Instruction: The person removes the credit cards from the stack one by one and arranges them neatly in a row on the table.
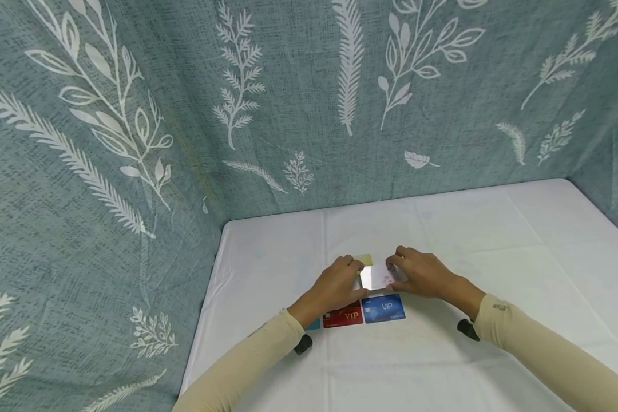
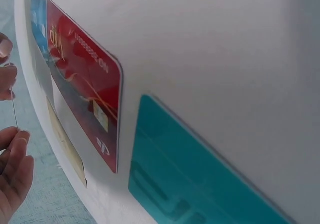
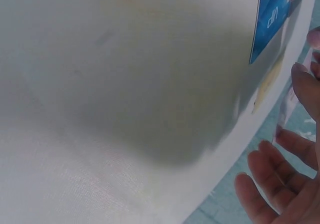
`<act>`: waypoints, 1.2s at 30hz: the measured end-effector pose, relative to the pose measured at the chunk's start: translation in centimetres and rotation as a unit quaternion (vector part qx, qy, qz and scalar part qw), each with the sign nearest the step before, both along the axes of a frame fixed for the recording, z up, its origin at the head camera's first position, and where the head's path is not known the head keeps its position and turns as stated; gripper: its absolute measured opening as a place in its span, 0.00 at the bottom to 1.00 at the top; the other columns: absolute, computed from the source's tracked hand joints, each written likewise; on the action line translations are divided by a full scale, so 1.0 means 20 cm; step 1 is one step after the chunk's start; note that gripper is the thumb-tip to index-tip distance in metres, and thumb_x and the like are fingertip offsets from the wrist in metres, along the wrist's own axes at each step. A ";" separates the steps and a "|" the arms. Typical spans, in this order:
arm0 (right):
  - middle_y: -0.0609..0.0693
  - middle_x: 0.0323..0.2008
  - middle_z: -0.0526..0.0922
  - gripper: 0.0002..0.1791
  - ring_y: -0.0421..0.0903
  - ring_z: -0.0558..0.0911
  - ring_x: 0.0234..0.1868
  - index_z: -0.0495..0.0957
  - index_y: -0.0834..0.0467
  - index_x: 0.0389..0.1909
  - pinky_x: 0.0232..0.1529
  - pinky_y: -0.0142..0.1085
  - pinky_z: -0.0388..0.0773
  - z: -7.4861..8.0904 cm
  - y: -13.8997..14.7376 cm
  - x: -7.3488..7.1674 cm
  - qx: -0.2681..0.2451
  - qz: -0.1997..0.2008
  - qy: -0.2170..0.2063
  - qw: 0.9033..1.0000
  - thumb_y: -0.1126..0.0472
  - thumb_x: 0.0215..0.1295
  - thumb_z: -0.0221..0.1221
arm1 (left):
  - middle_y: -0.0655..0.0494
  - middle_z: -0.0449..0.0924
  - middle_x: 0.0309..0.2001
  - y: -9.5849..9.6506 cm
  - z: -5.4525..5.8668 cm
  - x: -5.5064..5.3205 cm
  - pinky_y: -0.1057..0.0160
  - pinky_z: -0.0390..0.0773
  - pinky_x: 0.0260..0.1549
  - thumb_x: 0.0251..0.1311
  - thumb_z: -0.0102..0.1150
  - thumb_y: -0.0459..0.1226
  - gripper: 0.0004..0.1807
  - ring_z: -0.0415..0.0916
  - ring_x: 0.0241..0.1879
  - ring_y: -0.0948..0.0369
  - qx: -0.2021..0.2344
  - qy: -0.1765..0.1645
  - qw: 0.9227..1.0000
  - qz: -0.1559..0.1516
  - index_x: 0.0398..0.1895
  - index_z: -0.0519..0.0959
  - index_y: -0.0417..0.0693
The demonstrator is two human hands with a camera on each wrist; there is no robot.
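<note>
A shiny, pale, see-through card (image 1: 377, 277) is held up between both hands over the table. My left hand (image 1: 336, 284) pinches its left edge, thumb near the body and fingers at the far side. My right hand (image 1: 423, 274) grips its right edge the same way. In the left wrist view the card shows edge-on as a thin line between fingertips (image 2: 20, 139). Just below the hands lie a red VIP card (image 1: 344, 315) and a blue VIP card (image 1: 384, 309), side by side. A teal card (image 2: 200, 169) lies left of the red one, partly under my left forearm in the head view.
A yellow-gold card (image 1: 365, 260) lies behind the held card, partly covered by it. The white-covered table (image 1: 494, 246) extends around the cards. Blue-green leaf-patterned cloth (image 1: 309, 103) hangs behind and to the left. A dark wrist-camera piece sits under each wrist.
</note>
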State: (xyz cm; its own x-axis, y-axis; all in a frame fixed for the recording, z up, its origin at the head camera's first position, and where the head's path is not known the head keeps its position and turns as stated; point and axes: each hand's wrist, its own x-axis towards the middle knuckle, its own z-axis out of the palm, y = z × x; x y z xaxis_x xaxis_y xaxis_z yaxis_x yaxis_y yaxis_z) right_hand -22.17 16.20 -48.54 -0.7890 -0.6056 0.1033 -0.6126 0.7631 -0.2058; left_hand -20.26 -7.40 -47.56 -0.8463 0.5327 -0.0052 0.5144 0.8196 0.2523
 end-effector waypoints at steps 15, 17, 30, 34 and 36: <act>0.51 0.40 0.80 0.33 0.39 0.74 0.33 0.83 0.57 0.53 0.28 0.30 0.75 -0.01 0.03 0.03 -0.014 0.006 0.009 1.000 0.41 0.49 0.75 | 0.52 0.79 0.51 0.02 0.00 0.04 0.65 0.80 0.46 0.59 0.70 0.51 0.30 0.75 0.47 0.62 0.002 0.007 1.000 -0.004 0.59 0.78 0.43; 0.51 0.40 0.80 0.33 0.39 0.74 0.33 0.83 0.57 0.52 0.28 0.30 0.75 -0.01 0.04 0.04 -0.016 0.008 0.016 1.000 0.40 0.49 0.75 | 0.52 0.79 0.51 0.03 0.00 0.04 0.65 0.80 0.46 0.59 0.70 0.51 0.30 0.75 0.47 0.62 0.003 0.008 1.000 -0.006 0.59 0.78 0.43; 0.51 0.42 0.80 0.33 0.39 0.75 0.34 0.83 0.58 0.52 0.30 0.31 0.75 0.00 0.07 0.07 -0.029 -0.002 0.004 1.000 0.41 0.50 0.75 | 0.51 0.79 0.55 0.05 0.01 0.07 0.65 0.80 0.50 0.59 0.69 0.52 0.31 0.78 0.53 0.59 -0.001 0.014 1.000 -0.014 0.59 0.78 0.43; 0.49 0.41 0.80 0.33 0.38 0.74 0.33 0.84 0.57 0.52 0.28 0.29 0.73 0.00 0.08 0.07 -0.027 -0.004 0.010 1.000 0.42 0.48 0.76 | 0.51 0.79 0.55 0.06 0.01 0.07 0.65 0.80 0.50 0.59 0.69 0.52 0.31 0.77 0.52 0.59 0.003 0.008 1.000 -0.014 0.60 0.78 0.42; 0.49 0.41 0.80 0.33 0.38 0.74 0.33 0.84 0.57 0.51 0.28 0.29 0.73 -0.01 0.09 0.07 -0.026 -0.005 0.013 1.000 0.42 0.47 0.76 | 0.51 0.79 0.55 0.07 0.01 0.07 0.65 0.80 0.50 0.59 0.69 0.52 0.31 0.77 0.52 0.59 0.003 0.007 1.000 -0.015 0.60 0.77 0.43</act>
